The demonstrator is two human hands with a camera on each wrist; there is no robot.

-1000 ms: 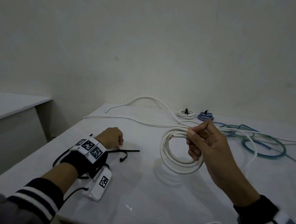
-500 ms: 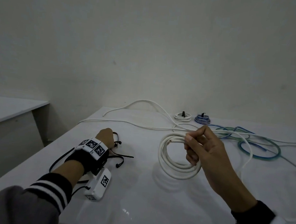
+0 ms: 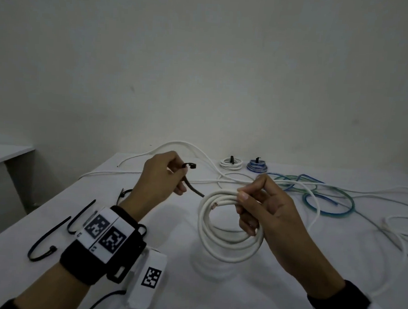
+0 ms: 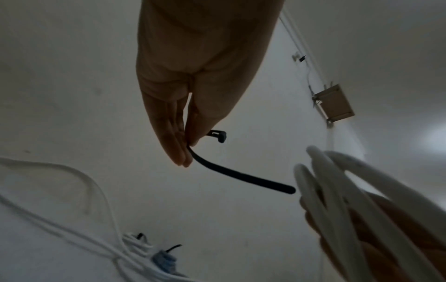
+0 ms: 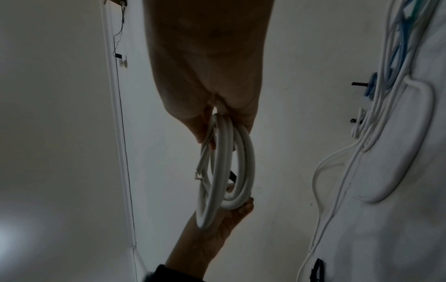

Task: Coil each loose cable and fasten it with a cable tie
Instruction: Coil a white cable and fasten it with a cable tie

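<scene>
My right hand [image 3: 261, 204] grips a white cable coil [image 3: 219, 247] of several loops, held above the white table [image 3: 191, 293]; the coil [image 5: 224, 171] hangs from its fingers in the right wrist view. My left hand [image 3: 164, 178] pinches a black cable tie [image 3: 191, 188] near its head, raised just left of the coil. The tie [image 4: 241, 179] curves toward the coil [image 4: 337, 190], its tip just short of the loops. The cable's loose tail runs off to the right.
Several spare black cable ties [image 3: 49, 243] lie at the table's left front. Two tied coils, white [image 3: 231, 164] and blue [image 3: 256, 167], sit at the back. Loose green-blue cable [image 3: 325, 203] and white cables [image 3: 383, 225] sprawl right. A wall stands behind.
My left hand picked a black tie off the table and lifted it right toward the coil. The right hand still holds the coil in about the same place.
</scene>
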